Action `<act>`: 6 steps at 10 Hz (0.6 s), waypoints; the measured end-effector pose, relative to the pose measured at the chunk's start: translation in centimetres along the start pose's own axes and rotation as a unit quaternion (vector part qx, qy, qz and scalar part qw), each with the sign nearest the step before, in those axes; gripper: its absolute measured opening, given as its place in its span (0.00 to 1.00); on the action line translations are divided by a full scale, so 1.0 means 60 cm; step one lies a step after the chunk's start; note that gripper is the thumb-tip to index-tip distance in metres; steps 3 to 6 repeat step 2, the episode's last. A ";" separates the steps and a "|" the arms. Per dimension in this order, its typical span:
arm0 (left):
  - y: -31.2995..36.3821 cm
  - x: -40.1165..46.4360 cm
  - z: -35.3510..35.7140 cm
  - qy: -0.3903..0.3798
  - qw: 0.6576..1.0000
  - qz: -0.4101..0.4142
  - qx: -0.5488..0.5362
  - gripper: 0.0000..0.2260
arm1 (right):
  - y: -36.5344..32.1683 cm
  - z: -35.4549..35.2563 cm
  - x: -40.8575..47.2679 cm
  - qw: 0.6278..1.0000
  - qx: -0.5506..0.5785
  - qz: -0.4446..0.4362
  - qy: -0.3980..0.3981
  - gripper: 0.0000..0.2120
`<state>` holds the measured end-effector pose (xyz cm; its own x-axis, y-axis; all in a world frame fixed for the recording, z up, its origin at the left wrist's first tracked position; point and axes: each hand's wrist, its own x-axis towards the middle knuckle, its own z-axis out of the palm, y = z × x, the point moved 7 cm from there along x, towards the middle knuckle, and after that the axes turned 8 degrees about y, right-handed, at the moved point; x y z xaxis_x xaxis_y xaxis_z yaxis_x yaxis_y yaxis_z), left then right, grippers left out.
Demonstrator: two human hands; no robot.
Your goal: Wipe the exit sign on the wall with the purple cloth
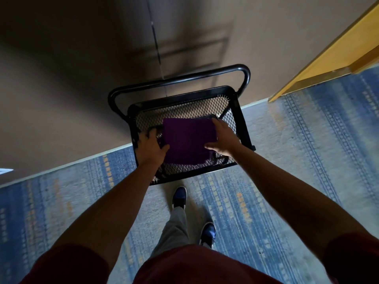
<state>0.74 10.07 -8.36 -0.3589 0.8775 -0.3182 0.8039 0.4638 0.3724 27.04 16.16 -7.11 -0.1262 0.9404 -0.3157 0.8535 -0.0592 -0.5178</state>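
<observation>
A folded purple cloth (pixel 187 140) lies flat in the top mesh tray of a black metal cart (pixel 239 119). My left hand (pixel 150 146) rests on the cloth's left edge, fingers spread over the mesh and thumb on the fabric. My right hand (pixel 222 137) grips the cloth's right edge, fingers along the far corner and thumb on top. No exit sign is in view.
The cart stands against a beige wall (pixel 71 89) and has a black tube handle (pixel 180 78) on the wall side. A wooden door frame (pixel 328 58) is at the upper right. Blue and grey patterned carpet (pixel 297 150) covers the floor, with my feet (pixel 180 196) just behind the cart.
</observation>
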 end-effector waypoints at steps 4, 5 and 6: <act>0.066 -0.028 -0.076 0.093 0.990 0.109 -0.013 0.28 | -0.017 -0.089 -0.049 0.998 0.018 -0.054 0.041 0.51; 0.066 -0.028 -0.076 0.093 0.990 0.109 -0.013 0.28 | -0.017 -0.089 -0.049 0.998 0.018 -0.054 0.041 0.51; 0.066 -0.028 -0.076 0.093 0.990 0.109 -0.013 0.28 | -0.017 -0.089 -0.049 0.998 0.018 -0.054 0.041 0.51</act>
